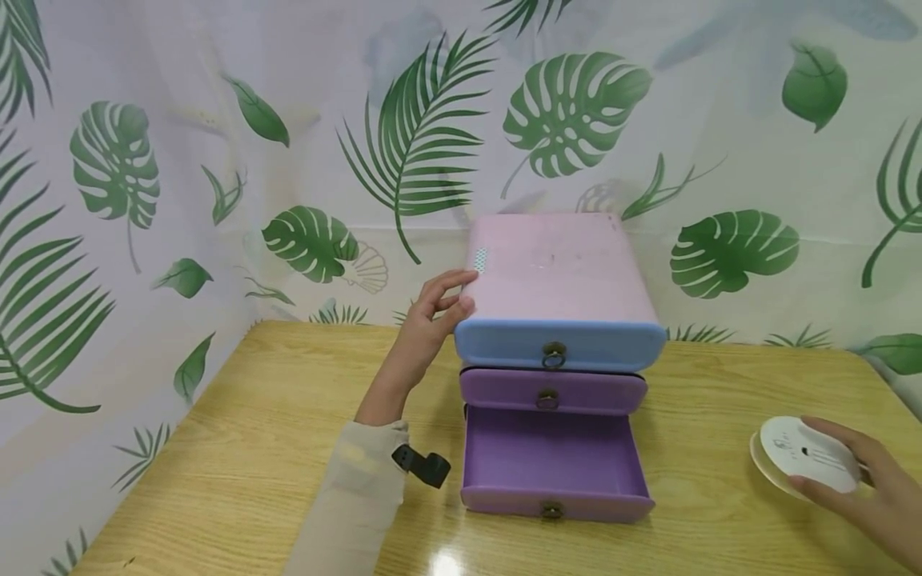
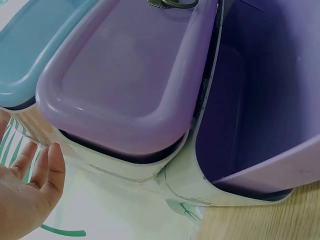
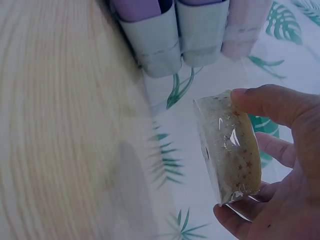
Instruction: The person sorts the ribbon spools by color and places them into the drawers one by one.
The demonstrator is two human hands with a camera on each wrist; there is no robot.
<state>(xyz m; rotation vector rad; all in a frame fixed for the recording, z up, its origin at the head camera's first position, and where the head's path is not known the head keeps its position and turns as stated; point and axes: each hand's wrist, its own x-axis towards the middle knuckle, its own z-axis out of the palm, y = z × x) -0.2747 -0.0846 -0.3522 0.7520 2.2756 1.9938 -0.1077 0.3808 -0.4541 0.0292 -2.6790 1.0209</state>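
Note:
A small stacked drawer unit (image 1: 555,272) has a pink top, a blue upper drawer (image 1: 605,346) that is closed, a purple middle drawer (image 1: 497,390) slightly out, and a purple bottom drawer (image 1: 547,456) pulled out with nothing in it. My left hand (image 1: 426,332) rests against the unit's left side near the top edge; its fingers (image 2: 54,170) lie loosely along that side in the left wrist view. Off to the right, my right hand (image 1: 875,488) holds a spool of ribbon (image 1: 799,452) by its edge between thumb and fingers. Clear wrap and small stars show on the spool (image 3: 232,150) in the right wrist view.
The unit stands on a wood-grain table (image 1: 288,448). Behind and to the left hangs a white cloth (image 1: 310,160) with green leaf prints. Each drawer has a small metal ring pull, such as the top one (image 1: 554,354). A black wrist strap mount (image 1: 425,466) sits on my left sleeve.

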